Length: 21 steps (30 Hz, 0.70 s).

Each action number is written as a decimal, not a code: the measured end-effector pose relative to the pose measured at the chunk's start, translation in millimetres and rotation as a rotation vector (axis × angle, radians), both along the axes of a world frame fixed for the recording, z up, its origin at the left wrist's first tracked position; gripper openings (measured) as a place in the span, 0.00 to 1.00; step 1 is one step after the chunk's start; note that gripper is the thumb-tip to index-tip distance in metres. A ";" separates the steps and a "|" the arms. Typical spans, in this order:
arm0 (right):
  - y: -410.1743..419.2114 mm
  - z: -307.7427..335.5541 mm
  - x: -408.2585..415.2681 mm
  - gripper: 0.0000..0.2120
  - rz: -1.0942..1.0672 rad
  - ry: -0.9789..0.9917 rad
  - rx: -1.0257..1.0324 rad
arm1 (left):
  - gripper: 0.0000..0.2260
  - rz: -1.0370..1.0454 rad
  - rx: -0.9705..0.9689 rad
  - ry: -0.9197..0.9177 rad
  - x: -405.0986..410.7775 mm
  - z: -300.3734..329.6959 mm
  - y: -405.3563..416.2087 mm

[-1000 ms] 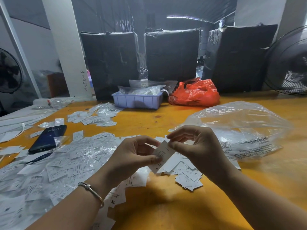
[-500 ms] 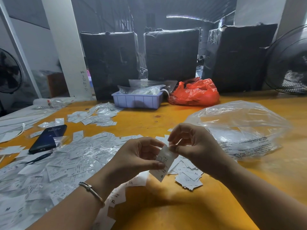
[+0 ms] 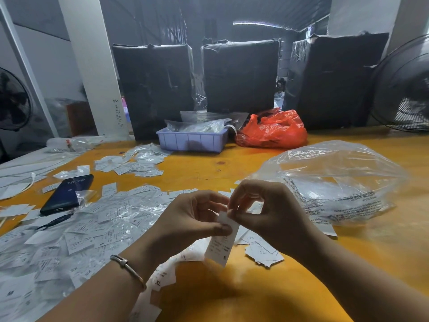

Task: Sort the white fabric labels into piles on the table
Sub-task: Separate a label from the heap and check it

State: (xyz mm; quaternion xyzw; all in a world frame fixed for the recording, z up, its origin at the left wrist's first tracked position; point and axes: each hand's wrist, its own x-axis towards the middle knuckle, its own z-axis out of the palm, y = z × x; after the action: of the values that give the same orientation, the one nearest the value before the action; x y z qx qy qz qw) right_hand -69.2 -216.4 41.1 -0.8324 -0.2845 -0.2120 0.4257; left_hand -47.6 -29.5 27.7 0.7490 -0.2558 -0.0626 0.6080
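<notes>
Single head-worn wide-angle view, directed forward and down across the yellow table (image 3: 232,173). Both hands sit close beneath the lens; black wrapped boxes (image 3: 239,75) stand far behind. No second view.

A slanting white pillar (image 3: 90,66) rises at upper left before a dim grey wall (image 3: 41,43). Three black wrapped blocks (image 3: 239,73) stand mid-frame; a strip of light (image 3: 262,25) glows above them.
</notes>
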 end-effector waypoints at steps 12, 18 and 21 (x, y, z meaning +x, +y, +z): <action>-4.4 -4.3 5.2 0.12 0.146 0.380 0.191 | 0.16 0.144 -0.037 -0.113 -0.6 1.4 1.7; -5.6 -5.6 7.9 0.09 0.111 0.352 0.300 | 0.11 0.166 -0.016 -0.156 -1.3 0.5 3.1; -6.6 -7.0 9.3 0.08 0.099 0.329 0.315 | 0.06 0.149 -0.034 -0.162 1.5 -1.0 3.4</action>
State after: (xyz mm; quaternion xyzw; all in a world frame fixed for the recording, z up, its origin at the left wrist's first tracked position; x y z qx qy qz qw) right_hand -59.9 -223.0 34.1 -0.7642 -0.2149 -0.0940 0.6009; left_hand -46.1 -26.1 26.7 0.7583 -0.2486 0.0480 0.6007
